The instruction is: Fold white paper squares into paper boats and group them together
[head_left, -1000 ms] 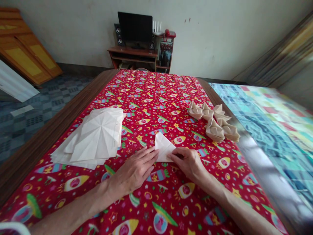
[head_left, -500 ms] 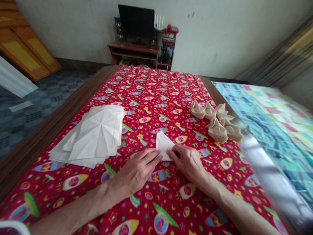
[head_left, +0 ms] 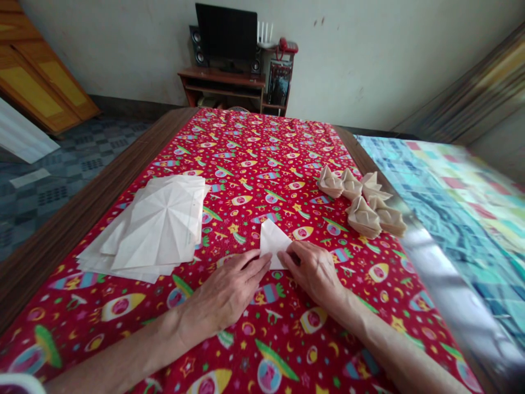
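Observation:
A small folded sheet of white paper (head_left: 274,236) lies on the red patterned cloth in front of me, its pointed corner facing away. My left hand (head_left: 235,284) is at its left edge, fingers close together with their tips on the paper; the thumb is hidden. At the right edge my right hand (head_left: 314,271) pinches the paper between curled fingers and thumb. To the left is a stack of creased white paper sheets (head_left: 159,230), with fold lines radiating from the middle of the top one. Several folded beige paper pieces (head_left: 364,218) stand in a cluster at right.
The cloth (head_left: 262,158) covers a table with dark wooden edges (head_left: 118,169). A bed with a blue checked cover (head_left: 435,202) adjoins the right side. Beyond the far end stand a desk (head_left: 223,79) and a monitor (head_left: 227,35). Part of a white rounded object (head_left: 20,383) shows at bottom left.
My hands stay on the folded paper, with only slight finger movement. The small crease or flap seen between my fingertips now looks flatter. The view has shifted slightly.

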`<action>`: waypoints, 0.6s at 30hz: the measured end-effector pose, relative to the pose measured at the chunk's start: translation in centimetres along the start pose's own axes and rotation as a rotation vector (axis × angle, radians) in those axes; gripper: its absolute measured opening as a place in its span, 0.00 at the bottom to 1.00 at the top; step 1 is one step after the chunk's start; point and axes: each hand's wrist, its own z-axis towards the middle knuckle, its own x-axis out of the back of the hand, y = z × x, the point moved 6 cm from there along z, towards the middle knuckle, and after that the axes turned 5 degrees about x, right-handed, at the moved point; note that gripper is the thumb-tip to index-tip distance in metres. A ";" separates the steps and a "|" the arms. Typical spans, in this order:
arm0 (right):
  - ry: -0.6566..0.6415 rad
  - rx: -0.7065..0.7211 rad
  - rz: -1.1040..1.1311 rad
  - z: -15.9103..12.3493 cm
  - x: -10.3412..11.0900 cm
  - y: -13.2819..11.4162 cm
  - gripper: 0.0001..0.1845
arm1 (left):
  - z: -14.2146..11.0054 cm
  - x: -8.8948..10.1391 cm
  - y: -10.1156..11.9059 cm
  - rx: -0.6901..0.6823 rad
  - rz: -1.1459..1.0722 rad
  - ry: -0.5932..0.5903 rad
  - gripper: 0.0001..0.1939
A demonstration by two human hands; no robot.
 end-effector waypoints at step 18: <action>0.004 0.463 -0.163 -4.0 0.4 -5.4 0.21 | -0.4 -1.0 -0.2 -0.030 0.065 0.000 0.23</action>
